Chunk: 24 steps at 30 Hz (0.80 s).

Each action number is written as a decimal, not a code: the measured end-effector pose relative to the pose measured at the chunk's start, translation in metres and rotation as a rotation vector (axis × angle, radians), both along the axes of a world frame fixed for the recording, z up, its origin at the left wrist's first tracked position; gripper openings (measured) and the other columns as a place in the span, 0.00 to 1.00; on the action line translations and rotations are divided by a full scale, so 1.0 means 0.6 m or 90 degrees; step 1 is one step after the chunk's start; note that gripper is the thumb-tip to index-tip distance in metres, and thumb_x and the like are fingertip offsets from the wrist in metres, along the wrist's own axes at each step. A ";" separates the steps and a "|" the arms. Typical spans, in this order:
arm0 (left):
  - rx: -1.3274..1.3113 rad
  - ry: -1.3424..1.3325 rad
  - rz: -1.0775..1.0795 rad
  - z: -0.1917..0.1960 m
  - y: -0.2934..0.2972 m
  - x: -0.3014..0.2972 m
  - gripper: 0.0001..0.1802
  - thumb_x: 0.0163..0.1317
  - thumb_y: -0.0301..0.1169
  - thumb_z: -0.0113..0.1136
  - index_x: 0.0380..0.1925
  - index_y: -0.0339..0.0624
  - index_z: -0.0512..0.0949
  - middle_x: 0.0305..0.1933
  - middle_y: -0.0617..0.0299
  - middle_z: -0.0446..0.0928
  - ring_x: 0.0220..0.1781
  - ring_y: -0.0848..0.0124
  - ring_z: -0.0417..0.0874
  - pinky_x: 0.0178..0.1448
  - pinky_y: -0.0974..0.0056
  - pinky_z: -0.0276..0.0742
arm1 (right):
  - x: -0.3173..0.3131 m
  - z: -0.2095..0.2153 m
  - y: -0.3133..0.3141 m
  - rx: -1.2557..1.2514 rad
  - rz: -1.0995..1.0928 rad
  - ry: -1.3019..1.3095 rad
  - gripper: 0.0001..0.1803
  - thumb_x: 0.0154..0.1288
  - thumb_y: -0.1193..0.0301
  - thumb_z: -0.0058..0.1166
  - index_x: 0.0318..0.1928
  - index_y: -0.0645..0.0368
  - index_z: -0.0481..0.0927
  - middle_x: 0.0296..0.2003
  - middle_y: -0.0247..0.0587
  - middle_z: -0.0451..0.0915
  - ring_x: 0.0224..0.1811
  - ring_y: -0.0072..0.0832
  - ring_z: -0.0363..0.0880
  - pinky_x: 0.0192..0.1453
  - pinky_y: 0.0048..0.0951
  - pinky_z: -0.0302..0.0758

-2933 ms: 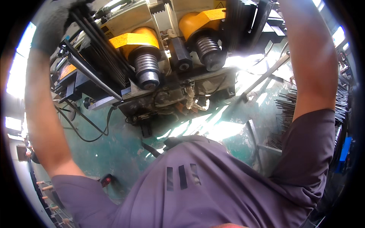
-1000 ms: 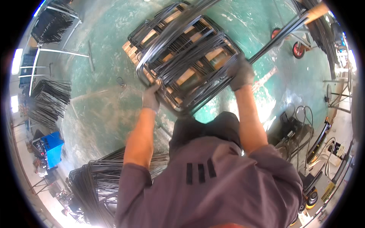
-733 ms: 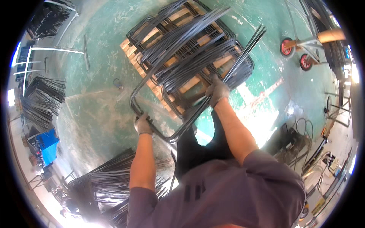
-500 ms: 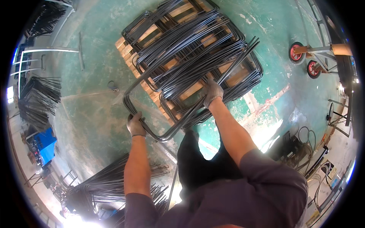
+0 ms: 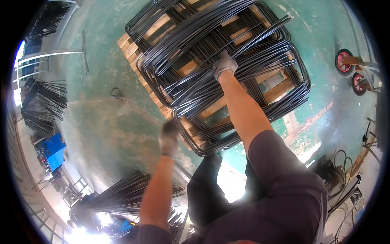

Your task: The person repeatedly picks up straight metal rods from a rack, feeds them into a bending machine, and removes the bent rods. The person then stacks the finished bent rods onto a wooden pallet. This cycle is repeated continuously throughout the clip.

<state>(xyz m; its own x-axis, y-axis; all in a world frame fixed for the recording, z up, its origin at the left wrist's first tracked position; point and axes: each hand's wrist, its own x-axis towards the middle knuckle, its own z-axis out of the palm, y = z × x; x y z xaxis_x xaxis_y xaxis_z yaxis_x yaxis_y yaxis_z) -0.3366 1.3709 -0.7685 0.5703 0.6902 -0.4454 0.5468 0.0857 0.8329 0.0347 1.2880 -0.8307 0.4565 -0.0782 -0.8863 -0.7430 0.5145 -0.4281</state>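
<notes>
On the wooden pallet [image 5: 129, 49] lie stacked layers of dark bent metal tubes [image 5: 203, 29] with rounded corners. My right hand [image 5: 226, 65], in a light knit glove, reaches over the middle of the stack with its fingers curled on a bundle of bent metal tubes [image 5: 252, 40] that lies slantwise across the others. At the near left corner of the stack, my gloved left hand [image 5: 169, 136] is smeared by motion beside a rounded tube bend [image 5: 178, 118]. Its fingers do not show clearly, and whether it touches the tubes cannot be told.
More dark tubes [image 5: 122, 193] fan out on the floor at lower left, and another pile [image 5: 44, 103] stands at far left near a blue box [image 5: 53, 151]. A cart's red wheels [image 5: 344, 62] are at right. A small loop of cable [image 5: 117, 93] lies on the green floor.
The bundle both hands held has moved right and away onto the stack. My left hand has come off its bend and moved right. The right hand has shifted slightly away from me.
</notes>
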 end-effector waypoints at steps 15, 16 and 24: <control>-0.103 0.205 -0.102 0.119 -0.292 -0.035 0.12 0.63 0.26 0.64 0.46 0.34 0.83 0.33 0.65 0.81 0.36 0.74 0.81 0.41 0.66 0.78 | -0.256 0.062 -0.326 -0.316 1.145 -0.583 0.09 0.67 0.67 0.60 0.43 0.57 0.86 0.39 0.49 0.88 0.41 0.46 0.88 0.48 0.41 0.83; -0.063 0.165 -0.140 0.143 -0.302 -0.017 0.12 0.63 0.27 0.65 0.45 0.34 0.83 0.33 0.64 0.82 0.37 0.74 0.82 0.42 0.66 0.78 | -0.285 0.103 -0.392 -0.213 1.081 -0.466 0.08 0.66 0.72 0.62 0.45 0.58 0.86 0.34 0.47 0.87 0.39 0.42 0.89 0.45 0.39 0.83; 0.226 -0.041 -0.421 0.274 -0.363 0.182 0.14 0.60 0.31 0.65 0.44 0.35 0.85 0.41 0.53 0.89 0.48 0.61 0.90 0.56 0.59 0.83 | -0.350 0.414 -0.882 -0.263 0.510 0.055 0.15 0.68 0.65 0.66 0.46 0.66 0.86 0.31 0.41 0.87 0.27 0.25 0.83 0.32 0.31 0.80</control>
<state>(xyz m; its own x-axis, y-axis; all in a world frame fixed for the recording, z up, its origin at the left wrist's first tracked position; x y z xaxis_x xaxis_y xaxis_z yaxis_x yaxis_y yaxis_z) -0.2274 1.1531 -0.6040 0.9329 0.2912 -0.2120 0.3407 -0.5223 0.7817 -0.1751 0.7590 -0.5821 0.4440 -0.0847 -0.8920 -0.8506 -0.3528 -0.3899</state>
